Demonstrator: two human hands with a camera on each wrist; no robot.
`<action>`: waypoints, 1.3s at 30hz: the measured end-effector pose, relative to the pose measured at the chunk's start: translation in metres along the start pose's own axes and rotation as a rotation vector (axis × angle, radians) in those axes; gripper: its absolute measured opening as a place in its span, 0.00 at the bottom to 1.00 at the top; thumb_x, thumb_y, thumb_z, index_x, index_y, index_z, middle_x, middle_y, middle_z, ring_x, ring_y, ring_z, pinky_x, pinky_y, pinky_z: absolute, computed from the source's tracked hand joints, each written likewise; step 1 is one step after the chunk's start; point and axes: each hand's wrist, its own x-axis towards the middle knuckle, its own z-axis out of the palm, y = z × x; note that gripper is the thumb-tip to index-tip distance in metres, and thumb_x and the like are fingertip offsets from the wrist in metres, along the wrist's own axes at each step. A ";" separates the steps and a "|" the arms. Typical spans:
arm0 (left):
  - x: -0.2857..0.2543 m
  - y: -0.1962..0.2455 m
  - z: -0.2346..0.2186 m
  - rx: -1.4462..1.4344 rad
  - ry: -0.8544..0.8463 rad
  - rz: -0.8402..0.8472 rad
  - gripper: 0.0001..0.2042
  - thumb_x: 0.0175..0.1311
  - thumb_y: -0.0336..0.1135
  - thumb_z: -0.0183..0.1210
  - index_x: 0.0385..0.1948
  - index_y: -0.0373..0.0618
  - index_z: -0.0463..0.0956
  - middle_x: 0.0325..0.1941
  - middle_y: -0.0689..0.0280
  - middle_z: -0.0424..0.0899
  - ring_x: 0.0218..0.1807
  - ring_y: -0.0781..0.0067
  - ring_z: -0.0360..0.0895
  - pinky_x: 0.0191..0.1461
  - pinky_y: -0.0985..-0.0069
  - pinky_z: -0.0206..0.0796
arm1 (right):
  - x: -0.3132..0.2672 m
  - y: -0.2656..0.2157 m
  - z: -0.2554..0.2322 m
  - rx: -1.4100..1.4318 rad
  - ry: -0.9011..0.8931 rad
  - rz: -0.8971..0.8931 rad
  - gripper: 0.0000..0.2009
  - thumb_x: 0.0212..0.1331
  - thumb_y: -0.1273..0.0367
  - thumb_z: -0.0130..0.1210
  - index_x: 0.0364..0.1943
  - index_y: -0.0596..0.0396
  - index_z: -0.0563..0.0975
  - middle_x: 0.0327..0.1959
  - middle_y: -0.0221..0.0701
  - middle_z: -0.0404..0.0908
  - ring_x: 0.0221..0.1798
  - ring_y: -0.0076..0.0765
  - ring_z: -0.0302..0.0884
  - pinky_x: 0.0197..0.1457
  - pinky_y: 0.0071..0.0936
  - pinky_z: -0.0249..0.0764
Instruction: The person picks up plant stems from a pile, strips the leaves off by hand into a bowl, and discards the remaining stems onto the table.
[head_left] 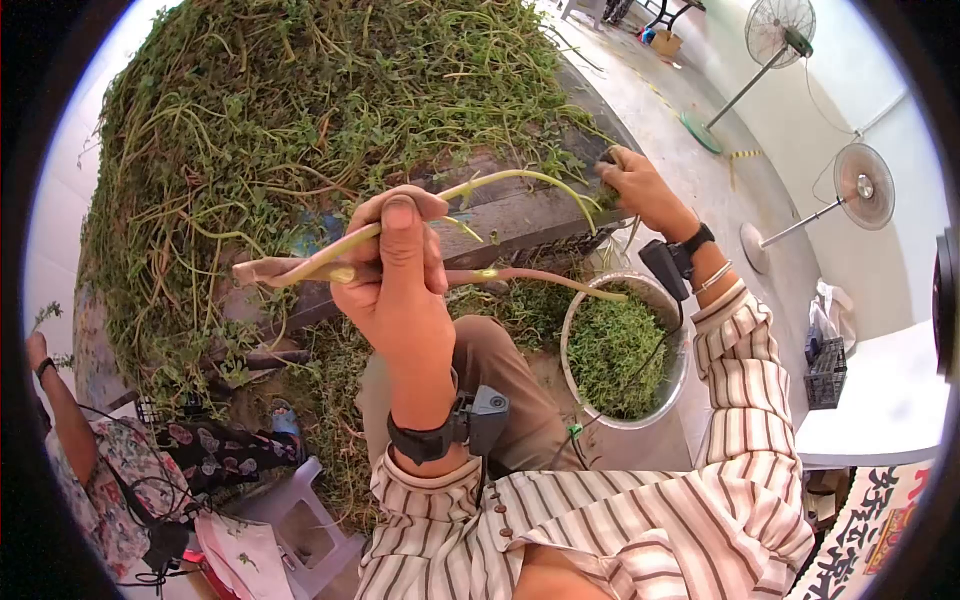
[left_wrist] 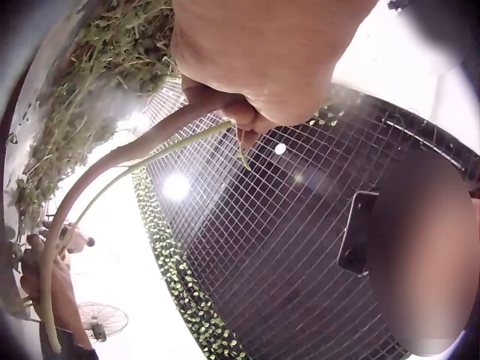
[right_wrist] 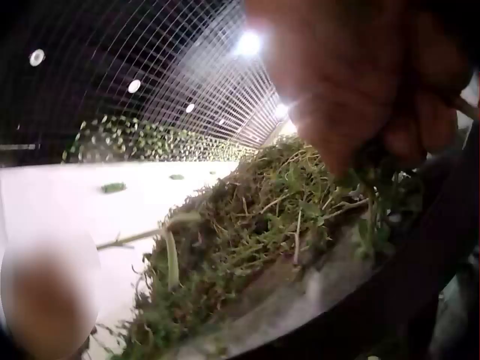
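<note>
My left hand (head_left: 400, 255), raised in the middle of the head view, grips plant stems. One thick reddish stem (head_left: 540, 278) runs right from it, and a thinner green stem (head_left: 500, 178) arches over the table edge. Both extend past the fist to the left. In the left wrist view, the thick stem (left_wrist: 124, 154) curves down from the fingers. My right hand (head_left: 645, 185), at the table's right corner, pinches a leafy sprig (right_wrist: 371, 217), which hangs below its fingertips in the right wrist view. Those fingertips are partly hidden by the hand.
A large heap of green stems (head_left: 330, 110) covers the wooden table (head_left: 500, 215). Below its right corner stands a metal basin (head_left: 683, 370) of short sprigs. Another person (head_left: 110, 480) sits at left beside a plastic stool (head_left: 335, 555). Two fans (head_left: 863, 187) stand at right.
</note>
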 end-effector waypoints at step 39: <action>-0.004 -0.009 0.010 0.050 -0.076 -0.137 0.11 0.62 0.37 0.55 0.33 0.36 0.77 0.22 0.68 0.74 0.18 0.87 0.60 0.19 0.87 0.50 | -0.115 0.070 -0.059 -0.391 0.199 -0.063 0.10 0.55 0.67 0.52 0.32 0.62 0.77 0.25 0.39 0.76 0.27 0.33 0.70 0.33 0.27 0.66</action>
